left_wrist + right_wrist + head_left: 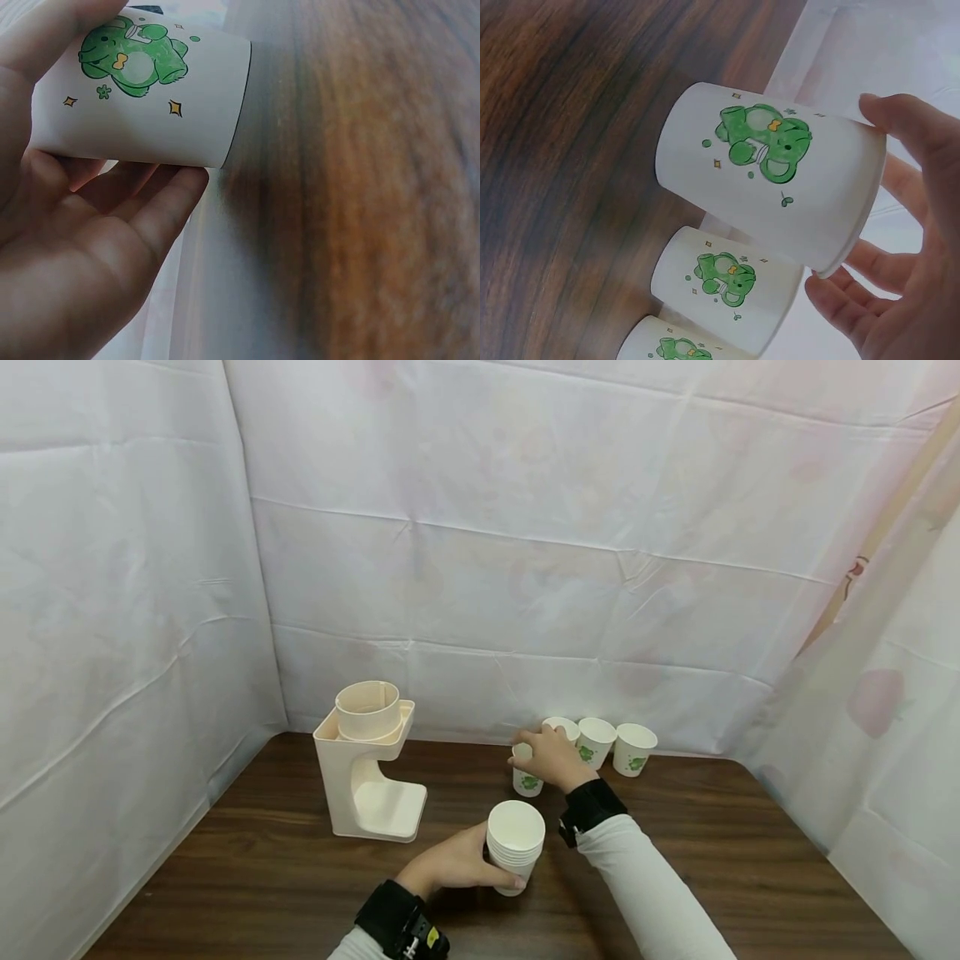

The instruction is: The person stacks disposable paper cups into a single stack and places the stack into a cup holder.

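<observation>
My left hand (461,860) grips a stack of several nested white paper cups (516,835), thumb on one side and fingers on the other. A green cartoon animal is printed on the stack's outer cup (150,82) in the left wrist view. Farther back, my right hand (553,756) holds a single paper cup (528,785) by its rim. The right wrist view shows that cup (765,172) upright, with the thumb at one side of the rim and fingertips at the other. The cup's mouth is partly hidden by the hand.
Three more paper cups, among them a middle one (596,742) and a right one (635,749), stand along the back edge. A cream-coloured stand with a round holder (341,777) is at the left on the dark wooden table (247,877). White curtains (480,568) surround the table.
</observation>
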`<move>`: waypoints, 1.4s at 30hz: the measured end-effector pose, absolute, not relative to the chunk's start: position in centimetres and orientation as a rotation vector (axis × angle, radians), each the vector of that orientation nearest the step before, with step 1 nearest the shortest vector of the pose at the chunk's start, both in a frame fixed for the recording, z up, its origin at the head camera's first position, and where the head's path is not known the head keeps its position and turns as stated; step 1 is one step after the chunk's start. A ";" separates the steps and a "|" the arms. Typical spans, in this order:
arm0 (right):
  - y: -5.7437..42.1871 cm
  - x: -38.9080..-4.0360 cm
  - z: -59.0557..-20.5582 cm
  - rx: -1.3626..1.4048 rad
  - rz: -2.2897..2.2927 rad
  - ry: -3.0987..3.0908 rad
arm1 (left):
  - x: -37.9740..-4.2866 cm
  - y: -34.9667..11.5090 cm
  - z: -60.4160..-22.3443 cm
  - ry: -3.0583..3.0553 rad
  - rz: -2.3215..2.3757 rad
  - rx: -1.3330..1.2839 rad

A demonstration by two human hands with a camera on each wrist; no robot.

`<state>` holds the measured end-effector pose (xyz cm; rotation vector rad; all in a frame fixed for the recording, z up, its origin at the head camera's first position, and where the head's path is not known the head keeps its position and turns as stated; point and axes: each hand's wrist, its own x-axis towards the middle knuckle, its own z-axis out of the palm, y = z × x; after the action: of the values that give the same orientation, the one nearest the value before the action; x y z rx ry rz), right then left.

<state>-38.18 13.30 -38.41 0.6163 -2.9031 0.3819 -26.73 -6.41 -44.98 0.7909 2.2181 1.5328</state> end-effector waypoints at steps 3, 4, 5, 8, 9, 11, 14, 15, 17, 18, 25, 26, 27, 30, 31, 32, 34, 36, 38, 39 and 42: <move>13.4 -37.9 -38.3 0.623 0.392 -2.919 | -26.7 -6.3 -44.9 2.222 1.533 0.787; 13.4 -37.8 -38.3 0.631 0.397 -2.919 | -26.7 -6.3 -44.9 2.220 1.536 0.792; 13.5 -37.7 -38.3 0.637 0.397 -2.917 | -26.7 -6.4 -45.0 2.220 1.536 0.795; 13.6 -37.4 -38.5 0.661 0.385 -2.903 | -26.6 -6.4 -45.0 2.224 1.532 0.814; 13.7 -37.3 -38.5 0.671 0.382 -2.897 | -26.6 -6.4 -45.0 2.225 1.530 0.820; 13.8 -37.1 -38.6 0.678 0.382 -2.890 | -26.6 -6.4 -45.0 2.228 1.528 0.824; 14.0 -36.8 -38.8 0.692 0.415 -2.894 | -26.5 -6.4 -44.9 2.214 1.538 0.819; 14.1 -36.7 -38.8 0.691 0.431 -2.898 | -26.5 -6.4 -44.8 2.204 1.545 0.816; 14.2 -36.4 -38.9 0.687 0.462 -2.898 | -26.3 -6.4 -44.7 2.195 1.556 0.804; 14.2 -36.3 -38.9 0.681 0.470 -2.902 | -26.3 -6.4 -44.6 2.190 1.561 0.800; 14.3 -35.6 -39.3 0.686 0.484 -2.853 | -26.1 -6.4 -44.4 2.205 1.566 0.798; 14.3 -35.5 -39.3 0.692 0.485 -2.841 | -26.1 -6.4 -44.4 2.208 1.565 0.796; 14.4 -35.4 -39.4 0.697 0.484 -2.831 | -26.2 -6.4 -44.4 2.210 1.563 0.795; 14.5 -35.0 -39.5 0.714 0.492 -2.795 | -26.2 -6.4 -44.4 2.209 1.559 0.798; 14.6 -34.9 -39.6 0.721 0.493 -2.782 | -26.2 -6.4 -44.4 2.208 1.558 0.802; 14.6 -34.8 -39.6 0.726 0.495 -2.770 | -26.2 -6.4 -44.4 2.209 1.555 0.802; 14.8 -34.6 -39.7 0.735 0.494 -2.751 | -26.3 -6.4 -44.4 2.216 1.547 0.800; 14.9 -34.5 -39.7 0.750 0.492 -2.735 | -26.2 -6.4 -44.4 2.224 1.540 0.798; 15.0 -34.3 -39.8 0.760 0.491 -2.720 | -26.2 -6.4 -44.4 2.235 1.534 0.791; 15.1 -34.3 -39.8 0.765 0.492 -2.712 | -26.2 -6.4 -44.4 2.240 1.532 0.790; 15.2 -34.1 -39.9 0.770 0.498 -2.702 | -26.1 -6.4 -44.5 2.248 1.531 0.795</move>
<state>-34.13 15.20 -39.90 0.7698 -2.7024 0.4983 -26.12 -6.37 -44.46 0.7949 2.2485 1.5307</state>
